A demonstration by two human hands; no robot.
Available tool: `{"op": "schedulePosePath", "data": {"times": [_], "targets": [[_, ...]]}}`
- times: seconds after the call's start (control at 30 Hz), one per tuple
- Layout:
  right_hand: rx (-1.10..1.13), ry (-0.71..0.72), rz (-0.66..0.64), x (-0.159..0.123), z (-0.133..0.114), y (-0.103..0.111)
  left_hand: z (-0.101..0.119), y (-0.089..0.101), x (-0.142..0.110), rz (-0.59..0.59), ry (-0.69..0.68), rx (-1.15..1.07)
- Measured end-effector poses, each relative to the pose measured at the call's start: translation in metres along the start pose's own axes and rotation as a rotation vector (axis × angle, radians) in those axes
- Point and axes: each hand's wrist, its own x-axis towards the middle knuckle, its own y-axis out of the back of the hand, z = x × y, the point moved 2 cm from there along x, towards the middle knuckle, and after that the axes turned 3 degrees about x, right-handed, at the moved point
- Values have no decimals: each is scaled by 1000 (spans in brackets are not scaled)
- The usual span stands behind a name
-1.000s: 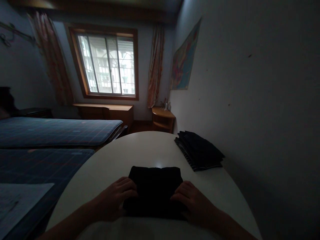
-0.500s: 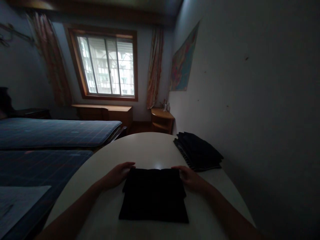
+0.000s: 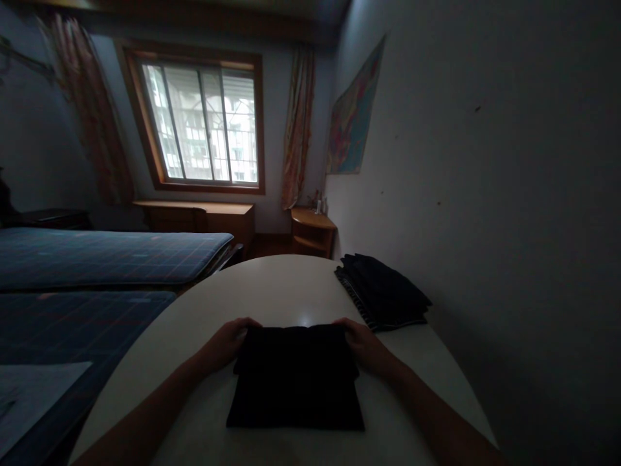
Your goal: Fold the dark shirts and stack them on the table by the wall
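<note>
A folded black garment [image 3: 297, 382] lies on the white round table [image 3: 281, 285] straight before me, its upper layer ending short of the near edge. At its far left corner my left hand [image 3: 233, 343] pinches the cloth, thumb and fingers closed on it. My right hand [image 3: 361, 343] grips the far right corner the same way. The dim light hides the fingertips in part and blurs the folds, so I cannot tell what kind of garment it is.
A stack of folded dark clothes [image 3: 383, 291] lies at the table's right edge, close to the wall [image 3: 509, 259]. Left of the table are beds with plaid mattresses [image 3: 111, 255]. A wooden desk [image 3: 208, 213] stands below the window, and a corner shelf [image 3: 313, 223] is beyond the table.
The fingers of both hands have closed onto the garment's far corners, where they were straighter before. The garment lies in nearly the same place; the view has shifted slightly.
</note>
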Motion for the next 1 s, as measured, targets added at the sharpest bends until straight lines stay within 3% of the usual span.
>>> {"op": "schedulePosePath", "data": {"times": [0.1, 0.3, 0.53, 0.63, 0.73, 0.87, 1.0], "targets": [[60, 3, 28, -2, -3, -1, -2, 0, -1, 19, -7, 1], [131, -72, -34, -10, -9, -6, 0, 1, -1, 77, 10, 43], [123, -61, 94, -10, -14, -16, -11, -1, -1, 75, 32, 76], [196, -95, 162, -8, -9, -18, -15, -2, -1, 76, 32, 74], [248, -198, 151, -6, 0, -19, -15, -1, -2, 72, 23, 54], [294, -178, 122, -2, 9, -17, -7, 1, -3, 65, 0, 17], [323, -230, 208, 4, 16, -13, 6, 3, -3, 66, -42, 0]]}}
